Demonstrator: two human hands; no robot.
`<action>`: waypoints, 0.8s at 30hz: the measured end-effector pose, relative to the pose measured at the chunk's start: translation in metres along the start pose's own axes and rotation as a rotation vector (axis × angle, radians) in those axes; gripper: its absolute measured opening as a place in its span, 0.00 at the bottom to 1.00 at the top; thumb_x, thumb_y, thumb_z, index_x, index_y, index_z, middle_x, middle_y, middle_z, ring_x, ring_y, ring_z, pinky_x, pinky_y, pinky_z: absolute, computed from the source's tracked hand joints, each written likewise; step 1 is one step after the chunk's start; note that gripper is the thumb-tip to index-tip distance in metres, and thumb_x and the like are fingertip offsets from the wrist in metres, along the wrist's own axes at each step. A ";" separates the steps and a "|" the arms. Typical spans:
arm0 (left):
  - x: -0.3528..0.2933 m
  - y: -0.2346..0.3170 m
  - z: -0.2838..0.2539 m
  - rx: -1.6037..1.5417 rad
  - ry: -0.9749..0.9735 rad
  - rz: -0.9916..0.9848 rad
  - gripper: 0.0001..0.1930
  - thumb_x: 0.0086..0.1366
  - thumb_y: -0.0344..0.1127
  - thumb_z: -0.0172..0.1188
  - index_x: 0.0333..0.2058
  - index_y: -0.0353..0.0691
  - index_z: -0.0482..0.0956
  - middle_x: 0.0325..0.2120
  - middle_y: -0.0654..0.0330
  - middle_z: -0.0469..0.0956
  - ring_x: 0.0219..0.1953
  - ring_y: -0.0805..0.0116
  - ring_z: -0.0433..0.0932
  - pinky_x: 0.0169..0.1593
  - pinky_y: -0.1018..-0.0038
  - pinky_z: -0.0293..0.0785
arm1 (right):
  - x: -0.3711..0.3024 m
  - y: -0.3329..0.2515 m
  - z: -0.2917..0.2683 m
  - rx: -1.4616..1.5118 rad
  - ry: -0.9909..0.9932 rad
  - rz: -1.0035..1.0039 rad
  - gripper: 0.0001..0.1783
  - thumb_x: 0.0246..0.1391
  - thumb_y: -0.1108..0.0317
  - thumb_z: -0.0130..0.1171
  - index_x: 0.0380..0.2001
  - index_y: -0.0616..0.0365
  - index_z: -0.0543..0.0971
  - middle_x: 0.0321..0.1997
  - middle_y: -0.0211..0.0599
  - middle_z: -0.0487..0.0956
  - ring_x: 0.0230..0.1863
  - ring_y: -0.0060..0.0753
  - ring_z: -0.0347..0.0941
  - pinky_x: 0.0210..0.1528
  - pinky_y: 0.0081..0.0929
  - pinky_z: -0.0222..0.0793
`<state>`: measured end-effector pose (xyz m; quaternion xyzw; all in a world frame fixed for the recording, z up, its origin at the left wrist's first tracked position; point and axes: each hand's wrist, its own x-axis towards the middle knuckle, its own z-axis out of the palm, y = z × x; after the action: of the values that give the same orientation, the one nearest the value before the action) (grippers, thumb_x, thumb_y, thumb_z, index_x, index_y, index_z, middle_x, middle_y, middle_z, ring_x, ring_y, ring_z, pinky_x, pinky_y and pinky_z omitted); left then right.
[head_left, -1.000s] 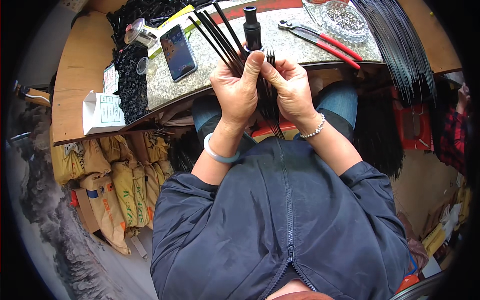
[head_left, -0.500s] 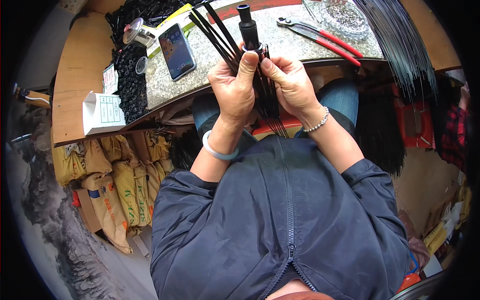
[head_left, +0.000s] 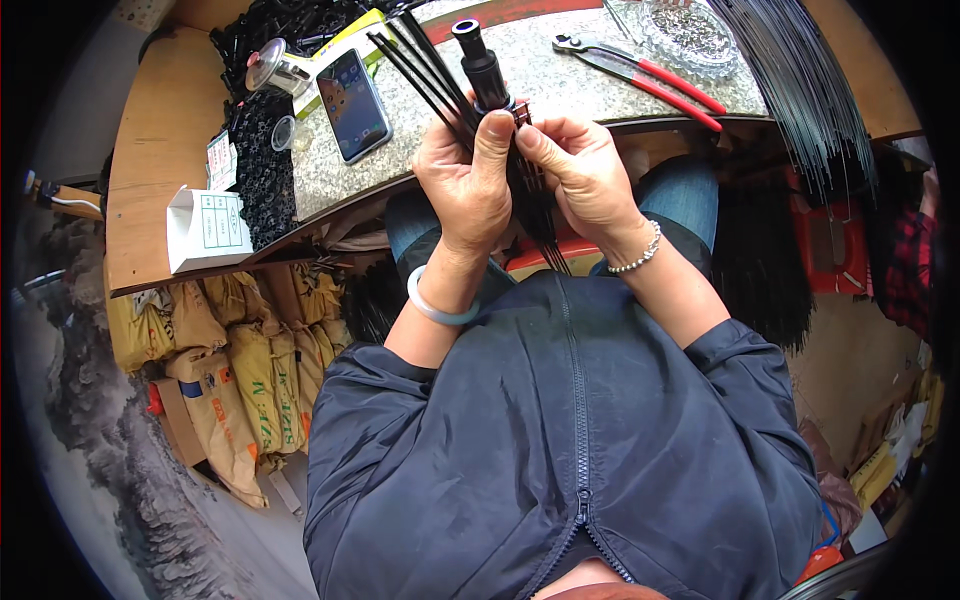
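Note:
My left hand (head_left: 465,185) and my right hand (head_left: 580,170) meet just in front of the table edge, both gripping a bundle of thin black rods (head_left: 535,215). A black tube-shaped hub (head_left: 482,65) sticks up out of the bundle above my thumbs. Several rod ends (head_left: 425,60) fan out to the upper left, and the rest hang down between my wrists. My left thumb presses against the hub's base; my right fingertips pinch the rods beside it. A pale bangle is on my left wrist and a bead bracelet on my right.
On the speckled stone tabletop (head_left: 560,80) lie a smartphone (head_left: 352,90), red-handled pliers (head_left: 640,70) and a glass dish (head_left: 690,35). A heap of small black parts (head_left: 262,160) and a white box (head_left: 205,225) sit left. Long black rods (head_left: 810,90) hang at right; sacks (head_left: 235,370) lie below.
The black hub has risen higher out of the bundle, and my hands have shifted slightly, my thumbs closing in at its base.

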<state>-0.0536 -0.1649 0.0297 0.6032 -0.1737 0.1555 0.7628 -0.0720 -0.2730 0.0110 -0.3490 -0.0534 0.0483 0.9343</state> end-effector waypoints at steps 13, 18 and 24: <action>0.000 -0.003 0.003 -0.289 -0.014 -0.102 0.17 0.60 0.39 0.58 0.43 0.33 0.72 0.34 0.58 0.77 0.36 0.69 0.78 0.41 0.76 0.74 | -0.003 0.006 -0.004 -0.043 0.002 -0.097 0.08 0.50 0.69 0.60 0.34 0.58 0.76 0.31 0.27 0.76 0.31 0.14 0.71 0.37 0.12 0.68; -0.001 0.001 0.005 -0.270 -0.003 -0.100 0.18 0.60 0.40 0.57 0.43 0.33 0.72 0.35 0.58 0.77 0.37 0.70 0.77 0.42 0.76 0.73 | 0.004 0.001 0.009 0.153 0.038 0.093 0.07 0.53 0.67 0.57 0.32 0.58 0.77 0.33 0.25 0.75 0.33 0.16 0.69 0.40 0.14 0.64; 0.000 -0.002 -0.001 -0.303 -0.085 -0.159 0.19 0.61 0.42 0.56 0.44 0.33 0.73 0.35 0.59 0.77 0.37 0.72 0.76 0.43 0.77 0.71 | 0.012 0.005 -0.010 0.145 -0.091 0.084 0.05 0.51 0.68 0.59 0.25 0.57 0.77 0.31 0.26 0.75 0.33 0.14 0.69 0.36 0.12 0.66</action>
<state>-0.0528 -0.1647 0.0273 0.4991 -0.1790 0.0411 0.8469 -0.0587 -0.2738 0.0012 -0.2799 -0.0776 0.1072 0.9509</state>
